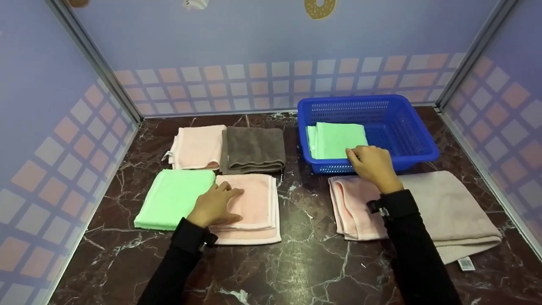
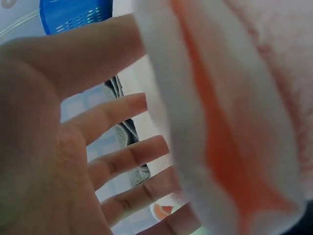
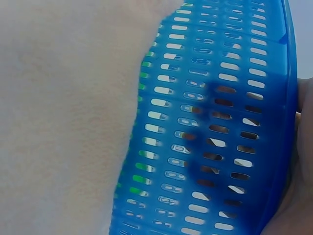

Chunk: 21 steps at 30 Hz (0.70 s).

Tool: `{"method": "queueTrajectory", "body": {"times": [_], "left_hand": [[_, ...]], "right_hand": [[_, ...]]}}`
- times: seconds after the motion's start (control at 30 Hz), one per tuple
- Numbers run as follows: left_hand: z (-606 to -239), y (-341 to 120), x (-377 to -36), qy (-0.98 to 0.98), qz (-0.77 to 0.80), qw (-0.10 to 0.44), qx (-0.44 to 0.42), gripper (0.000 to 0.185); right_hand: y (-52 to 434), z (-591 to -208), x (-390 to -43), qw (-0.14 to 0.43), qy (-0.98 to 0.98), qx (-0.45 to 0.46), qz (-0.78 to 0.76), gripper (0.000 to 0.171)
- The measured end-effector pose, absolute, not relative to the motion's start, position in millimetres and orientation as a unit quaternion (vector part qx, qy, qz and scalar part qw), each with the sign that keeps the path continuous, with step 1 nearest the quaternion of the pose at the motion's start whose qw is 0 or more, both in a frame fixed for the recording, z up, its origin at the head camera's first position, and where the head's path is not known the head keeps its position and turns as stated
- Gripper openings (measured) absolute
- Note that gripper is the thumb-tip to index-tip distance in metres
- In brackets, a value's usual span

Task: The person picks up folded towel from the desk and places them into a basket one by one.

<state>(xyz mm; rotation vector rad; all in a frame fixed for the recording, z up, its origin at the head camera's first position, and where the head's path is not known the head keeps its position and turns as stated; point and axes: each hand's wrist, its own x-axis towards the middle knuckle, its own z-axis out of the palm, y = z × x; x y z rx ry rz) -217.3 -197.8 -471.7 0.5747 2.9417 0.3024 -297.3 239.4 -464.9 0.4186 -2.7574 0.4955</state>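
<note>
Folded pink towel [image 1: 250, 207] lies at the front left of the counter [image 1: 305, 262], and your left hand [image 1: 214, 205] rests flat on it, fingers [image 2: 122, 117] straight and spread, gripping nothing. A green towel [image 1: 173, 197] lies touching its left edge. Behind these two, a pale pink towel [image 1: 197, 146] and a grey towel [image 1: 253, 149] lie side by side, edges touching.

Your right hand [image 1: 372, 165] sits at the front rim of the blue basket [image 1: 406, 123], fingers curled over the near corner of the green towel in the basket [image 1: 336, 140]; that towel lies folded in the basket's left half. The right wrist view shows only the basket's slotted wall close up.

Just in front of the basket, a second pink towel [image 1: 351, 207] lies beside a beige towel [image 1: 453, 212], your right forearm crossing above both. The beige towel's label [image 1: 465, 263] shows at its front edge.
</note>
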Motion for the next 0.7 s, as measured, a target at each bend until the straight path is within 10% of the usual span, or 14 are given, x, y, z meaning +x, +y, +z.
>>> {"method": "queueTrajectory", "body": {"times": [0.7], "left_hand": [[-498, -89, -213, 0.952, 0.162, 0.064, 0.252, 0.079]], "right_hand": [[238, -467, -296, 0.158, -0.961, 0.149, 0.173, 0.051]]}}
